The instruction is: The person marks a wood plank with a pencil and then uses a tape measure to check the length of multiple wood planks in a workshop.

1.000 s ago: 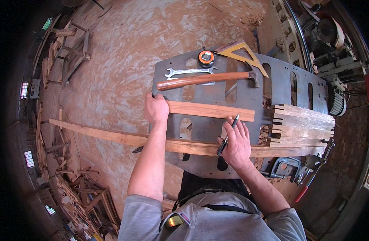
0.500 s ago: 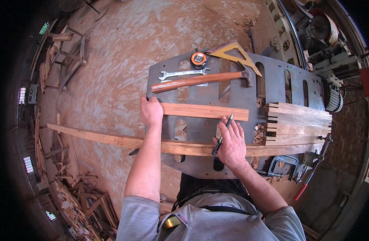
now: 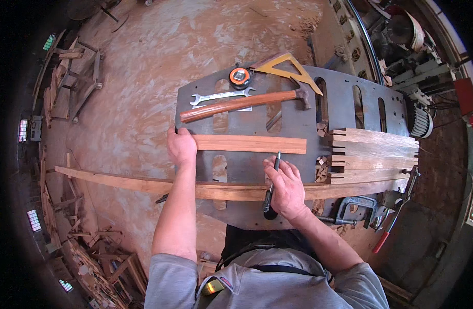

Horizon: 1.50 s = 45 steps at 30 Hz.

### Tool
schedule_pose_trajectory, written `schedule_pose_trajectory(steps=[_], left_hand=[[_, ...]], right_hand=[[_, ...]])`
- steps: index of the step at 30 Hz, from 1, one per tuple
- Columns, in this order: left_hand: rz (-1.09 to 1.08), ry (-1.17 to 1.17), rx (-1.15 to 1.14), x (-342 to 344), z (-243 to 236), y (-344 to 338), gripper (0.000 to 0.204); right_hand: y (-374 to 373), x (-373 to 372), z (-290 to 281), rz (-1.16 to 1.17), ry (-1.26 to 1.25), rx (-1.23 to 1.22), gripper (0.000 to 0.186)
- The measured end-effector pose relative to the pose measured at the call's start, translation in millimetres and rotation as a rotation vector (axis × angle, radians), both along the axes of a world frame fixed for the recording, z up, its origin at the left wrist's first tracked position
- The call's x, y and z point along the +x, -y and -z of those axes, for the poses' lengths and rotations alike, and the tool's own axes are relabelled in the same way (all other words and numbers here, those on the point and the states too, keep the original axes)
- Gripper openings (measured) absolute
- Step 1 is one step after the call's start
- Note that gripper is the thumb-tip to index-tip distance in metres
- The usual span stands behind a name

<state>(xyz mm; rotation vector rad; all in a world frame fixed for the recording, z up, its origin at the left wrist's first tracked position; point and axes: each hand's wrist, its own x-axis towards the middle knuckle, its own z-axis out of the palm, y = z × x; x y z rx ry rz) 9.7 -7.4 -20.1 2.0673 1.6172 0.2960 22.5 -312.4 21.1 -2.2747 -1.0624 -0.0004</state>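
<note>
My left hand (image 3: pixel 182 147) is closed around the left end of a short, flat reddish wooden strip (image 3: pixel 252 144), which lies on a grey metal table (image 3: pixel 298 123). A dark pen (image 3: pixel 270 193) is in my right hand (image 3: pixel 286 189), its tip up by the strip's lower edge, right of the middle. Under my right hand and left forearm a long wooden strip (image 3: pixel 231 192) crosses the table. Beyond the short strip lie a hammer (image 3: pixel 241 104) with a wooden handle, an open-ended wrench (image 3: pixel 222 96), an orange and black tape measure (image 3: pixel 240 77) and a yellow triangular square (image 3: pixel 293 69).
Several slotted wooden boards (image 3: pixel 373 154) sit side by side on the right. Near them are a blue-grey C-clamp (image 3: pixel 357 210) and a bar clamp with a red handle (image 3: pixel 382 241). Machinery (image 3: pixel 419 116) stands at the far right; wooden scraps (image 3: pixel 97 273) are piled at lower left.
The whole view has shifted slightly, moving the table and tools a little left. My right hand with the pen has moved slightly toward me, its tip now at the short strip's lower edge.
</note>
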Motion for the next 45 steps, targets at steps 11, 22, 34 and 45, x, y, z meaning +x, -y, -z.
schedule_pose_trajectory(steps=[11, 22, 34, 45], left_hand=[[0.008, -0.024, 0.015, 4.1, -14.1, 7.9, 0.043], [-0.004, -0.027, 0.022, 3.7, -16.1, 9.5, 0.045], [0.097, -0.022, 0.084, -3.3, 16.5, -7.8, 0.049], [0.096, -0.024, 0.015, -0.6, 17.7, -11.4, 0.055]], right_hand=[[0.8, -1.7, -3.1, 0.022, -0.057, 0.008, 0.044], [-0.6, -1.9, 1.1, 0.024, -0.032, 0.018, 0.045], [9.4, -0.5, 1.1, 0.037, -0.055, 0.096, 0.052], [12.2, -0.6, -3.7, 0.069, -0.063, 0.085, 0.053]])
